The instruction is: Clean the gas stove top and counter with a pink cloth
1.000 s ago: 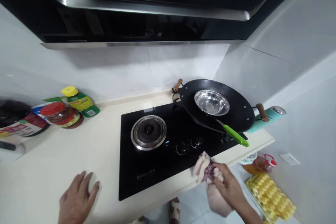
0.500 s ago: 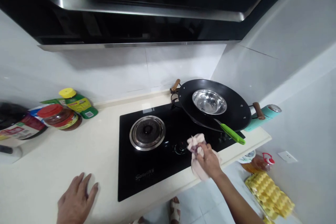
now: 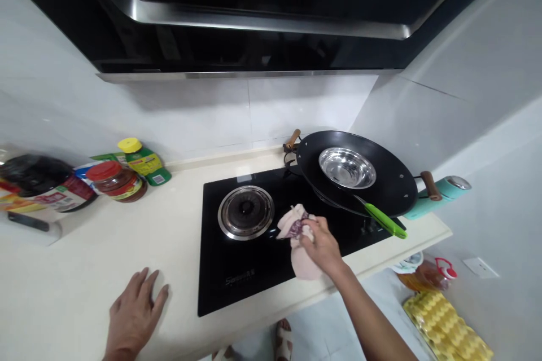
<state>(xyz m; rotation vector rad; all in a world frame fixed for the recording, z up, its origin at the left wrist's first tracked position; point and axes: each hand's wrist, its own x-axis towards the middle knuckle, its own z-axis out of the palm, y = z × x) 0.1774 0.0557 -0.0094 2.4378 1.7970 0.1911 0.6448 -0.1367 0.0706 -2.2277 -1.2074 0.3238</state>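
Note:
My right hand [image 3: 322, 246] is closed on a pale pink cloth [image 3: 305, 264] with a purple patch, pressed against the black glass cooktop [image 3: 231, 299]. The cloth covers the spot where a control knob sits. Left of it is the round burner [image 3: 246, 211] with its metal ring. Behind my right hand stands a black wok [image 3: 392, 180] with wooden handles, holding a shiny steel bowl [image 3: 347, 168]. A utensil with a green handle [image 3: 386, 221] leans out over the wok's front rim. My left hand [image 3: 136, 310] rests flat on the pale countertop [image 3: 169, 225], fingers spread.
A red-lidded jar [image 3: 118, 181], a green bottle with a yellow cap [image 3: 146, 162] and a dark-capped container [image 3: 51, 183] stand at the left. The range hood [image 3: 254, 48] overhangs the cooktop. A teal cylinder [image 3: 440, 197] lies at the right; an oil jug [image 3: 434, 275] is below on the floor.
My right hand has moved the cloth left over the cooktop, closer to the burner, covering the knob. My left hand stays on the countertop. The whole view has shifted slightly.

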